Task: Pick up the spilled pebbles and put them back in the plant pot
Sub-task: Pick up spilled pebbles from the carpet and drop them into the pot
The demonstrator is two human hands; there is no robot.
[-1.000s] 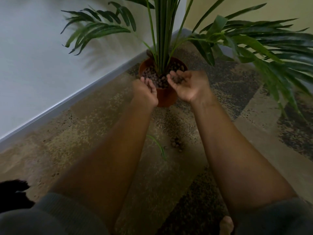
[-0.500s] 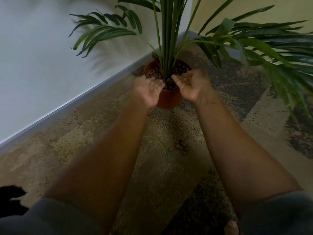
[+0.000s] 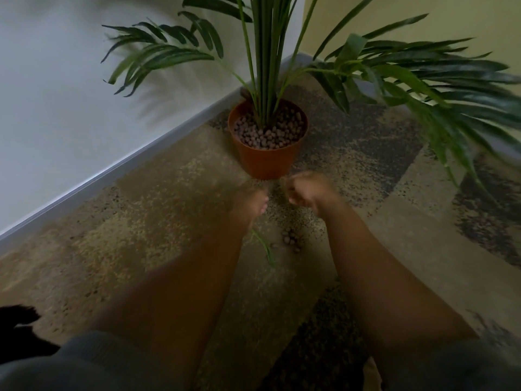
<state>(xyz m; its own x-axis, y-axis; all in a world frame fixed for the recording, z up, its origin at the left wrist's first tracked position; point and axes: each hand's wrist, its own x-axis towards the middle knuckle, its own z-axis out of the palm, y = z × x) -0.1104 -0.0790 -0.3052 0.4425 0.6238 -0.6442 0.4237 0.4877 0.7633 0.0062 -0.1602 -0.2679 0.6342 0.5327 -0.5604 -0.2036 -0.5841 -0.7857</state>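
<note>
An orange plant pot [image 3: 267, 162] stands on the carpet in the room's corner, filled with brown pebbles [image 3: 267, 134] around a palm's stems. A small cluster of spilled pebbles [image 3: 291, 239] lies on the carpet in front of the pot. Both hands hover low between the pot and that cluster and are blurred by motion. My left hand [image 3: 251, 204] hangs with relaxed fingers and nothing in it. My right hand [image 3: 307, 190] has its fingers curled inward; the blur hides whether it holds anything.
A loose green leaf [image 3: 263, 246] lies on the carpet left of the spilled pebbles. Palm fronds [image 3: 423, 80] spread wide overhead to the right. White wall and skirting [image 3: 112, 170] run along the left. A dark object [image 3: 17, 328] sits at the lower left.
Both hands have pulled back from over the pot's rim and dropped toward the carpet. The pebbles cupped in the right palm a second ago are gone from it.
</note>
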